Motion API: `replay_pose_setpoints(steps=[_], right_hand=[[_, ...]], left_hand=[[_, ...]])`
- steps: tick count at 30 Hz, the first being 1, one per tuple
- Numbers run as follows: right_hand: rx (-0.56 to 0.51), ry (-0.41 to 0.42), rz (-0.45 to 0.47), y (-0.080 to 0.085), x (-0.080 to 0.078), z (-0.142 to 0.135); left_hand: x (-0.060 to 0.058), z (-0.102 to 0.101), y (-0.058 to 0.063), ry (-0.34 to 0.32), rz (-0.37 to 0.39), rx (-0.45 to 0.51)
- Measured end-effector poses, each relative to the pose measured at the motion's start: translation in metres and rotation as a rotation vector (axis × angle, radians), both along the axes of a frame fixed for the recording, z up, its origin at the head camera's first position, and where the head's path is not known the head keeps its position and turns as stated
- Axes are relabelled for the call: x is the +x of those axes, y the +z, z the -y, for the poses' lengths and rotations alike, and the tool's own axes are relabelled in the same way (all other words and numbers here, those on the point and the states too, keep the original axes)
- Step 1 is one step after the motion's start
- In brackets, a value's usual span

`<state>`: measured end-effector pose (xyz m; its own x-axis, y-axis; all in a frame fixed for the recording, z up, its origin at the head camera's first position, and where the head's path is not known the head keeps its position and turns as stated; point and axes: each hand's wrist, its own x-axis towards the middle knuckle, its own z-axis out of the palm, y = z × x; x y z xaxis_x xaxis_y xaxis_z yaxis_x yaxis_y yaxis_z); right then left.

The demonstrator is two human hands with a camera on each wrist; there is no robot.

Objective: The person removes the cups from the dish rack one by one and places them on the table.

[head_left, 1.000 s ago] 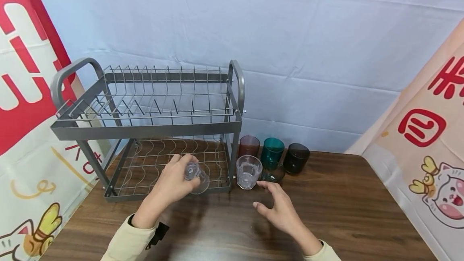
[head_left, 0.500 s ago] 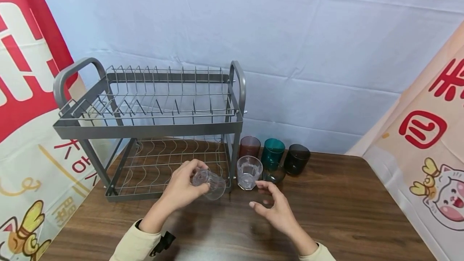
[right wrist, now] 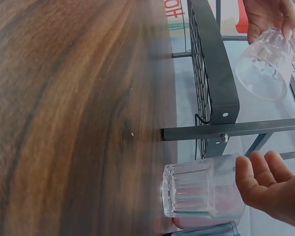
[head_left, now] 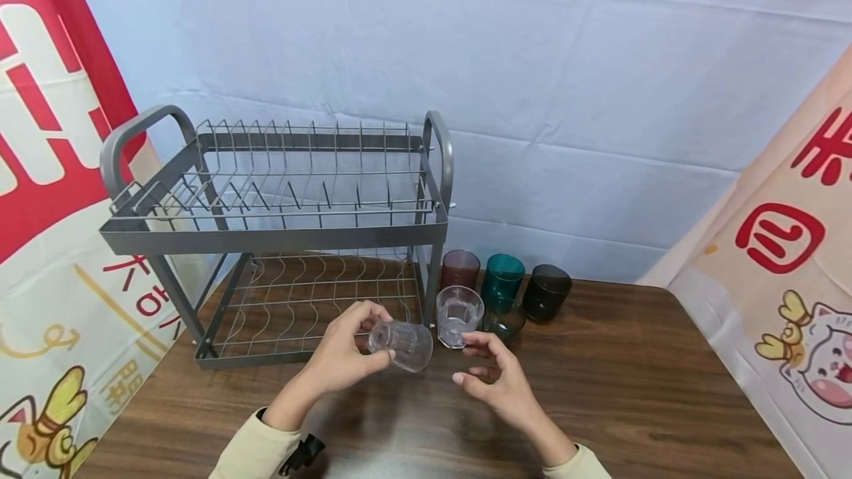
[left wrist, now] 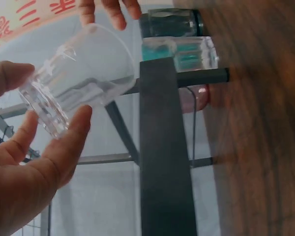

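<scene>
A clear glass tumbler (head_left: 407,347) is pinched near its base by my left hand (head_left: 345,352), thumb on one side and fingers on the other. It lies tilted in the air, mouth toward the right, before the rack's lower right corner. My right hand (head_left: 504,386) hangs loosely curved, holding nothing. Its fingertips are close to a second clear tumbler (head_left: 458,320), which stands upright on the table; whether they touch cannot be told. The right wrist view shows both the held tumbler (right wrist: 266,66) and the standing one (right wrist: 196,189).
A grey two-tier dish rack (head_left: 273,241) stands left. Behind the standing tumbler are a reddish glass (head_left: 461,267), a teal glass (head_left: 502,276), a black glass (head_left: 547,294) and a smoky see-through glass (head_left: 504,320). The wooden table (head_left: 632,383) ends at a cloth backdrop (head_left: 566,94).
My left hand has carried the tumbler rightward, away from the rack's lower tier, and its mouth now turns more to the right. My right hand has shifted slightly left, its fingers more curved.
</scene>
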<state>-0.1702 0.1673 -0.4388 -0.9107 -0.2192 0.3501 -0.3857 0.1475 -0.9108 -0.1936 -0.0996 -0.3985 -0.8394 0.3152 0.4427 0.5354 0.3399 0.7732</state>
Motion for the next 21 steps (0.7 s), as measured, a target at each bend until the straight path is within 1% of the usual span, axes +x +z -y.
replay_pose_setpoints(steps=[5,10,14,16,18,21], right_hand=[[-0.057,0.055,-0.028,-0.003,-0.001,0.000],[-0.148,0.119,-0.051,-0.005,-0.002,0.002],[-0.223,0.194,-0.080,-0.009,-0.005,0.002],[-0.248,0.229,-0.071,-0.011,-0.006,0.002],[-0.256,0.249,-0.047,-0.011,-0.007,0.002],[-0.249,0.261,-0.005,-0.010,-0.008,0.003]], left_hand=[[0.001,-0.004,-0.005,-0.083,0.035,0.051],[0.001,-0.008,-0.012,-0.133,0.072,0.114],[0.000,-0.011,-0.019,-0.179,0.090,0.179],[0.000,-0.012,-0.021,-0.210,0.091,0.211],[0.001,-0.014,-0.021,-0.249,0.078,0.249],[0.005,-0.018,-0.016,-0.311,0.065,0.312]])
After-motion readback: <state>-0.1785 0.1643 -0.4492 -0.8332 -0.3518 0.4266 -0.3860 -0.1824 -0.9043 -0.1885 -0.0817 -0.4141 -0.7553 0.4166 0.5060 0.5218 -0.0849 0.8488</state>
